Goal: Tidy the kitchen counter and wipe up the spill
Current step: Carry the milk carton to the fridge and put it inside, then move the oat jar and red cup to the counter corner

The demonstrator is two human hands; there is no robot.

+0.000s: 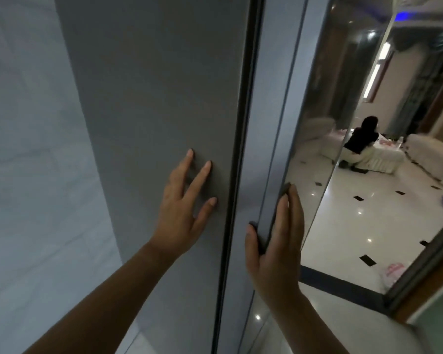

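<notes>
Two tall grey doors fill the view, probably a fridge or cabinet. My left hand [184, 203] lies flat on the left door [149, 98], fingers spread, holding nothing. My right hand [276, 233] wraps the outer edge of the narrower right door [271, 123], thumb on the front face and fingers around its side. A dark vertical gap runs between the two doors. No counter, spill or cloth is in view.
A pale marbled wall [31, 149] stands at the left. To the right, a doorway opens onto a glossy white tiled floor [368, 213] with dark diamond insets. A person in black [361, 141] crouches by white covered furniture far off. A plastic bag [394, 272] lies on the floor.
</notes>
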